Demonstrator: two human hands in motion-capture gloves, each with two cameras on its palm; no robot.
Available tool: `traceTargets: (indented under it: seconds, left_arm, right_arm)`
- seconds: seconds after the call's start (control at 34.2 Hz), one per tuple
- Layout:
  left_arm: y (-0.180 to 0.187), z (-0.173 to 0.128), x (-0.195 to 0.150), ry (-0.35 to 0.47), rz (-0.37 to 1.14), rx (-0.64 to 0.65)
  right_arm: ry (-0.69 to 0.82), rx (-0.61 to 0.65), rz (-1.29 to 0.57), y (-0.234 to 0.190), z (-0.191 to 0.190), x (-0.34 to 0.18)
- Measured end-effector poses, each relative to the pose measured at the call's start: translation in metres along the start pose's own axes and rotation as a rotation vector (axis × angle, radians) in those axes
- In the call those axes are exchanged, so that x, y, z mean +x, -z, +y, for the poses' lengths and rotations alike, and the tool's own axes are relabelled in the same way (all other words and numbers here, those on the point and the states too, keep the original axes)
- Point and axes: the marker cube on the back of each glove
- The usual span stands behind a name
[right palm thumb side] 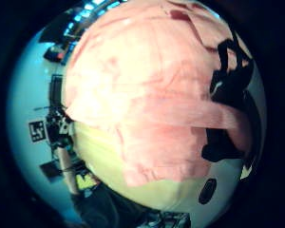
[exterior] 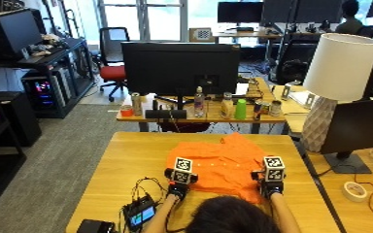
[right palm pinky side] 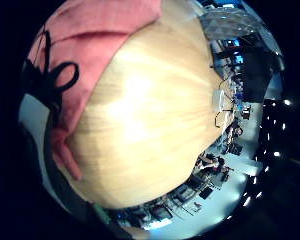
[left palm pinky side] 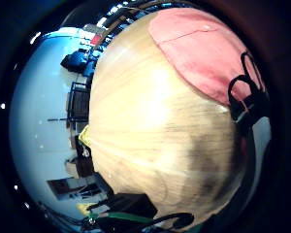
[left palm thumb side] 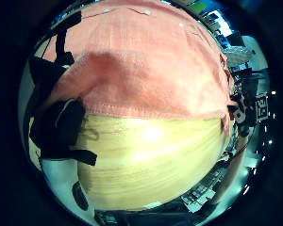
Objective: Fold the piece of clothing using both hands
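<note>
An orange button-up shirt (exterior: 222, 167) lies spread on the wooden table (exterior: 128, 165), in front of the person. My left hand (exterior: 176, 190) is at the shirt's near left edge and my right hand (exterior: 272, 188) at its near right edge. In the left thumb side palm view a raised fold of the shirt (left palm thumb side: 146, 70) runs into the black fingers (left palm thumb side: 56, 125), which pinch it. In the right thumb side palm view a band of the shirt (right palm thumb side: 147, 118) passes between the curled fingers (right palm thumb side: 228, 90). Both little finger side views show bare table (left palm pinky side: 155, 121) beside the shirt's edge (right palm pinky side: 95, 30).
A small device with a lit screen (exterior: 140, 213) and cables sits on the table left of my left hand, beside a black box (exterior: 96, 226). A white lamp (exterior: 335, 82), a dark monitor (exterior: 361, 131) and a tape roll (exterior: 353, 191) stand at the right.
</note>
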Motion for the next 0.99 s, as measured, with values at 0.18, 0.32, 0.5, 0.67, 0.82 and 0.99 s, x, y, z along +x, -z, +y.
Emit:
traceTargets:
  seconds: [0.18,0.32,0.5,0.67,0.82,0.99]
  left_arm:
    - [0.002,-0.001,0.001,-0.027,0.006,0.006]
    - [0.006,-0.009,-0.002,-0.038,0.0,0.021]
    - [0.011,-0.003,-0.02,0.114,-0.069,-0.097]
    - [0.026,0.009,-0.007,-0.065,0.068,-0.142]
    - [0.048,0.021,-0.012,-0.116,0.12,-0.174]
    - [0.037,-0.005,-0.017,-0.209,0.197,-0.285]
  right_arm:
    - [-0.022,0.073,0.072,0.002,-0.006,0.0]
    - [0.005,0.003,0.027,0.005,-0.004,-0.003]
    - [0.059,-0.103,-0.04,0.009,0.002,-0.005]
    - [0.041,-0.09,0.008,0.027,0.013,0.001]
    - [0.076,-0.077,0.035,0.035,0.002,0.014]
    - [0.113,-0.08,0.033,0.04,-0.022,0.032]
